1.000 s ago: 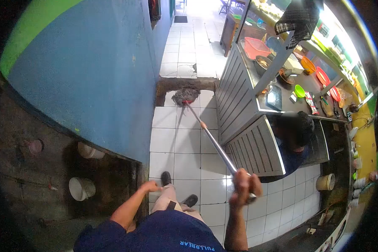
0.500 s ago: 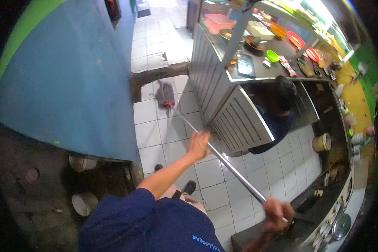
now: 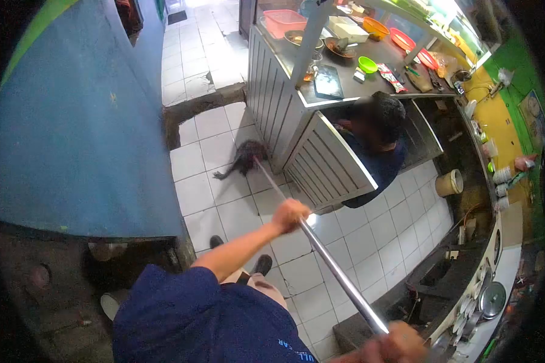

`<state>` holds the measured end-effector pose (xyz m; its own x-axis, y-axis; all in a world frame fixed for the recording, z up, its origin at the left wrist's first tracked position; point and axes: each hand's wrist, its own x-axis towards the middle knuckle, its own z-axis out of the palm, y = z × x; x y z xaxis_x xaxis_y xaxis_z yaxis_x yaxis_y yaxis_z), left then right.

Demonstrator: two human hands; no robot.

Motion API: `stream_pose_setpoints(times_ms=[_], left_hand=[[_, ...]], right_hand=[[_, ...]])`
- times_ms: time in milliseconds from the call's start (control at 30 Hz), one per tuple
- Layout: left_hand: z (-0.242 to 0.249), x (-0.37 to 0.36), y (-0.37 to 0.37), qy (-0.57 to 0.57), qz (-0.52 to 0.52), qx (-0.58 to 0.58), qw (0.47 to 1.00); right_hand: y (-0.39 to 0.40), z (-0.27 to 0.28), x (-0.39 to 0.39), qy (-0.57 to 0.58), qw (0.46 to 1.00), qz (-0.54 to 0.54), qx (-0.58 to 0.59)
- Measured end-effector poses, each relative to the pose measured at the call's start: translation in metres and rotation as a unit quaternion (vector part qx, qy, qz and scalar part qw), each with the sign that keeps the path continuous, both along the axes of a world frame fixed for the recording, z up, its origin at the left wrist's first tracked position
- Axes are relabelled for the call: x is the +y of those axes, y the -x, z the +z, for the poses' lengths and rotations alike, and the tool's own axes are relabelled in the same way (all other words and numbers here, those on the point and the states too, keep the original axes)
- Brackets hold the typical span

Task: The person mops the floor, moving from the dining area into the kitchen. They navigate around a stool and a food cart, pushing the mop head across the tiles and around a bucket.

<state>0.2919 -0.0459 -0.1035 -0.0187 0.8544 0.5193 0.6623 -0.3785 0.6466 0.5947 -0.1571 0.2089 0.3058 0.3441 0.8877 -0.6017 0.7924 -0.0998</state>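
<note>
On the white tiled floor [image 3: 224, 209]: mopping stroke in hand.
Mop head [image 3: 243, 160] lies on the tiles at the foot of the slatted cabinet [image 3: 284, 115]. Left hand [image 3: 290, 215] fingers are wrapped around the metal handle [image 3: 327, 257] mid-shaft; right hand [image 3: 399, 348] clenches its upper end. Next stroke likely calls for steering clear of the cabinet and the person [image 3: 375, 139] crouched there.

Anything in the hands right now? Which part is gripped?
A mop. The left hand grips the metal handle about midway; the right hand grips its top end. The mop head lies on the floor tiles.
</note>
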Motion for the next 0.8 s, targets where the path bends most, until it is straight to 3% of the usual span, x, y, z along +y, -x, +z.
stream_pose_setpoints(times_ms=[33,67,100,200,267,300,333,367,400,433,500,600,700,733,800], left_hand=[[-0.004,0.006,0.019,0.021,0.044,-0.011,0.999],[-0.007,0.007,0.032,0.043,0.087,-0.022,0.995],[-0.010,0.002,0.039,0.058,0.092,-0.022,0.994],[-0.001,-0.004,0.042,0.086,0.110,-0.035,0.990],[0.009,-0.015,0.013,0.088,0.075,-0.035,0.993],[0.013,-0.021,-0.006,0.088,0.059,-0.038,0.994],[0.027,-0.030,-0.026,0.109,0.034,-0.035,0.993],[0.042,-0.041,-0.045,0.132,0.010,-0.030,0.991],[0.057,-0.053,-0.065,0.130,-0.017,-0.035,0.991],[0.065,-0.060,-0.075,0.130,-0.041,-0.040,0.990],[0.060,-0.055,-0.073,0.093,-0.052,-0.018,0.994],[0.031,-0.023,-0.037,0.083,-0.063,-0.022,0.994],[0.007,-0.003,0.009,0.083,0.005,-0.034,0.996],[0.007,-0.002,0.019,0.109,0.052,-0.041,0.992],[0.010,-0.007,0.025,0.114,0.039,-0.038,0.992]], right_hand=[[0.020,-0.012,0.008,0.000,1.000,0.003,-0.002],[0.052,-0.015,0.006,0.047,0.989,-0.125,-0.062],[0.090,0.020,-0.018,0.271,0.922,-0.055,-0.272],[0.089,0.044,-0.005,0.185,0.928,0.050,-0.319],[0.064,0.063,-0.008,0.190,0.947,0.015,-0.258],[0.048,0.086,0.002,0.096,0.938,0.038,-0.330],[0.039,0.111,-0.003,0.088,0.933,0.037,-0.347],[0.046,0.118,-0.006,0.050,0.977,0.158,-0.138],[0.037,0.132,-0.011,0.028,0.982,0.159,-0.096],[0.058,0.155,-0.007,0.019,0.960,0.245,-0.130],[0.052,0.162,-0.011,0.034,0.947,0.257,-0.190],[0.066,0.121,-0.011,0.047,0.986,0.125,-0.099],[0.062,0.049,-0.003,0.075,0.980,0.133,-0.127],[0.085,0.040,-0.004,0.081,0.986,0.087,-0.116],[0.092,0.064,-0.005,0.112,0.964,0.099,-0.219]])
